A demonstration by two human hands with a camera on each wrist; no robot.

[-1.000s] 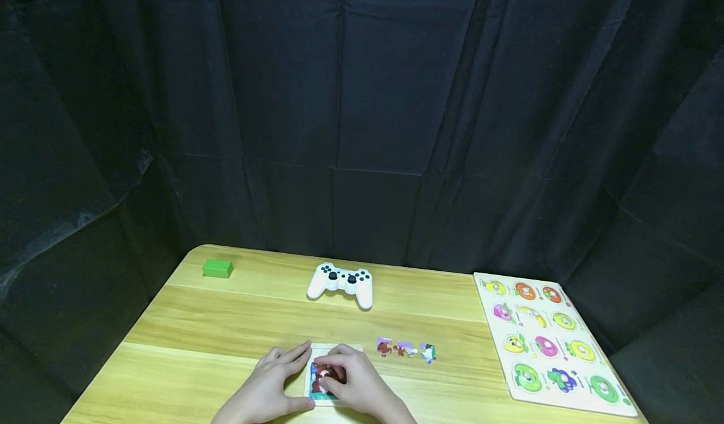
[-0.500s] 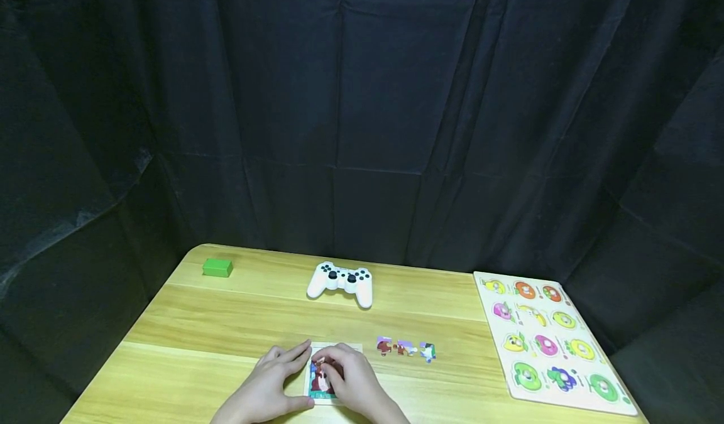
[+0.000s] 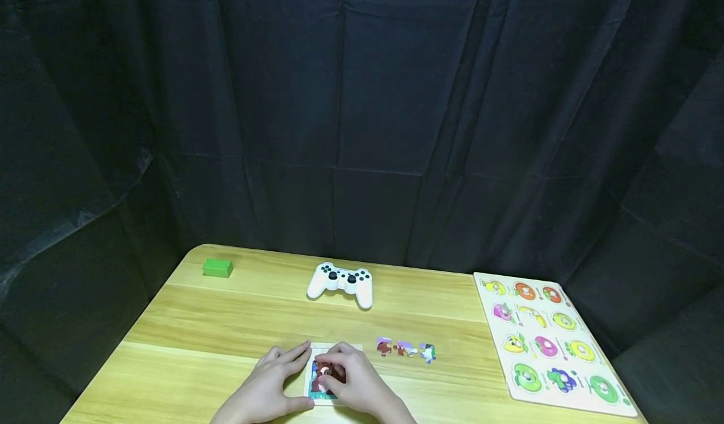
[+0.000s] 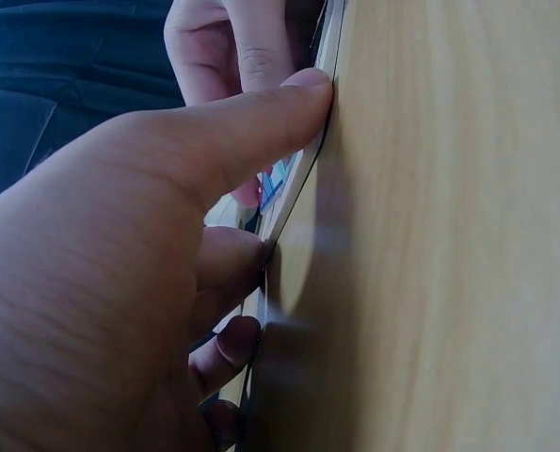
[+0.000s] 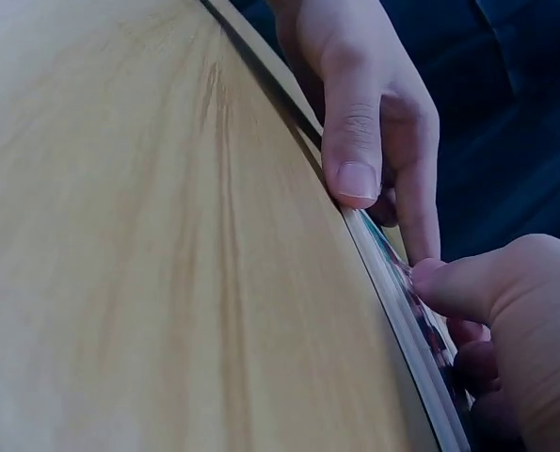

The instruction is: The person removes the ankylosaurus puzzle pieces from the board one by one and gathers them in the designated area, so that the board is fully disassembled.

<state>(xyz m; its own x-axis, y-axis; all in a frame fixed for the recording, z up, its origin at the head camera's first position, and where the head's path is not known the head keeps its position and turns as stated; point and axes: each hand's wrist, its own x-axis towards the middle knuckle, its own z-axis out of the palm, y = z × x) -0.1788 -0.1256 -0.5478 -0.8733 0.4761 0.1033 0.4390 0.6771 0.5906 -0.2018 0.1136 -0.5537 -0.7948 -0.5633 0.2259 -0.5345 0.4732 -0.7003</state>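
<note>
The right hand (image 3: 362,383) hides the right part of the puzzle (image 3: 317,387) and of its tray (image 3: 322,348); whether its fingertips pinch a piece or merely touch one cannot be determined. The left hand (image 3: 268,386) covers part of the left rim. The near side of the table (image 3: 170,361) and the top of the curtain (image 3: 384,85) are cut off. Print on the loose pieces (image 3: 402,348) and lettering on the fruit board (image 3: 523,328) are too small to read. Both wrist views show the tray near edge-on, its picture illegible.
</note>
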